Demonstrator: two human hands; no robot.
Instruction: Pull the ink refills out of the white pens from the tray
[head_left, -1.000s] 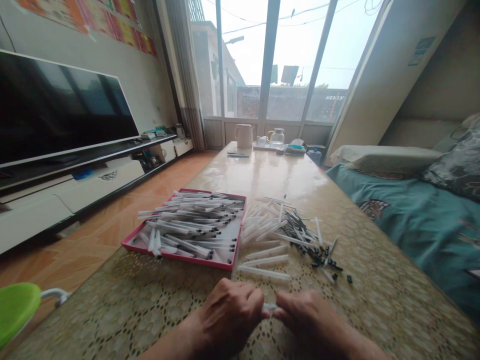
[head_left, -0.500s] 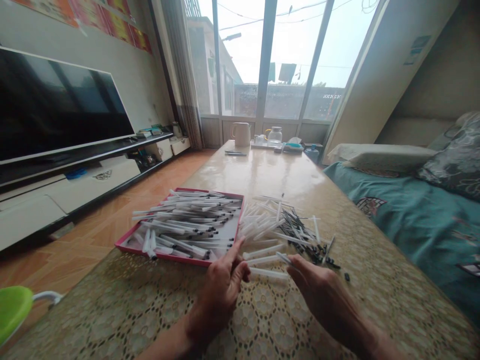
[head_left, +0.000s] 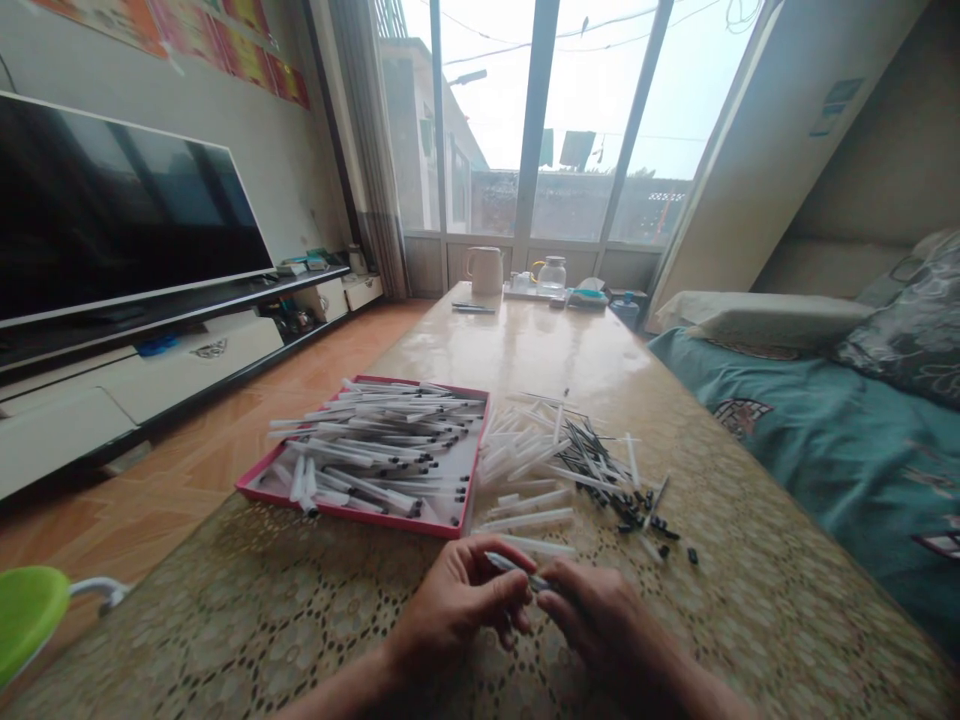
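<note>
In front of the pink-rimmed tray, my two hands meet over the table. A thin pale pen (head_left: 511, 566) lies between them; its full length is hidden by fingers. My left hand (head_left: 465, 590) curls thumb and fingers around its left part. At the right end, my right hand (head_left: 592, 605) pinches it. Just beyond my hands lie loose translucent pen barrels (head_left: 529, 518). To their right is a heap of dark thin refills (head_left: 592, 455) with small black plugs (head_left: 652, 525). The tray (head_left: 360, 515) at left holds many white pens with black ends (head_left: 375, 450).
The long patterned table (head_left: 480, 345) carries a kettle (head_left: 486, 270), a glass jug (head_left: 553, 272) and a tissue pack (head_left: 587, 293) at its far end. A green stool (head_left: 30, 620) stands at lower left. The bed or sofa (head_left: 787, 430) runs along the right.
My hands have come together and nearer to me. My left hand has left the barrels beside the tray; my right hand has brought a thin piece leftward to it.
</note>
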